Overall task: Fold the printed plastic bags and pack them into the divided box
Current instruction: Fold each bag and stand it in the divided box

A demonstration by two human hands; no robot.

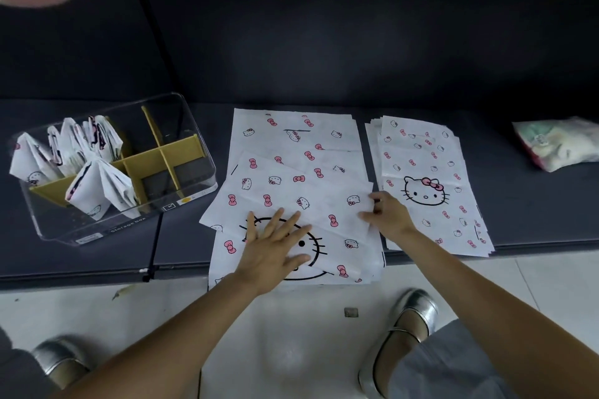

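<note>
A white plastic bag printed with cat faces and pink bows (301, 191) lies partly folded and askew on a middle pile of like bags (291, 133). My left hand (275, 246) presses flat on its near part with spread fingers. My right hand (387, 215) pinches the bag's right edge. A second stack of the same bags (428, 172) lies to the right. At the left stands a clear divided box (194, 126) with yellow dividers (168, 152). Several folded bags (97, 185) stand in its left compartments.
Everything lies on a dark bench (534, 210) against a dark wall. A clear pouch of pale things (557, 146) lies at the far right. Below the bench edge is a white tiled floor with my silver shoes (408, 327). Tagged items hang above.
</note>
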